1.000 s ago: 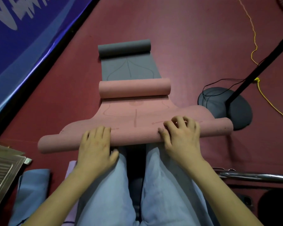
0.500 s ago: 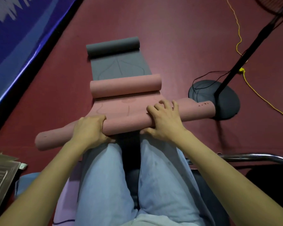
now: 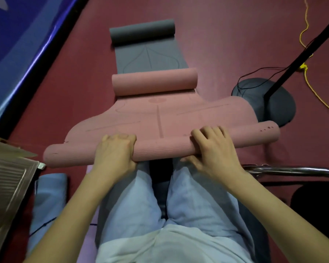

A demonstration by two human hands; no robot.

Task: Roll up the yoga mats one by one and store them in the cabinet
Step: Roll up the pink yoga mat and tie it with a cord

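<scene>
Two hands sit on the near roll of the pink mat [image 3: 160, 118], just ahead of the kneeling person's knees [image 3: 160, 186]. The left hand [image 3: 115, 152] is wrapped over the roll with fingers curled on top and the thumb tucked beneath; the right hand [image 3: 213, 149] presses down with fingers spread across the top and the thumb under the near side. Both are clamped on the mat, well apart from each other, each some way in from its end.

Judging from this grip, the risk is an uneven roll. The roll's right end [image 3: 270, 133] lies farther from the person than the left end [image 3: 51, 156], so continued rolling could telescope into a cone that will not sit neatly in a cabinet. The loose ends beyond each hand could also slacken.

Beyond the hands, the mat lies flat on the red floor [image 3: 217, 35], matte pink with faint printed alignment lines, and its far end is already curled into a second roll [image 3: 154, 81]. The two rolls would meet in the middle unless one is undone.

Farthest away, a grey mat [image 3: 148, 56] lies flat in line with it, its far end also curled.
</scene>
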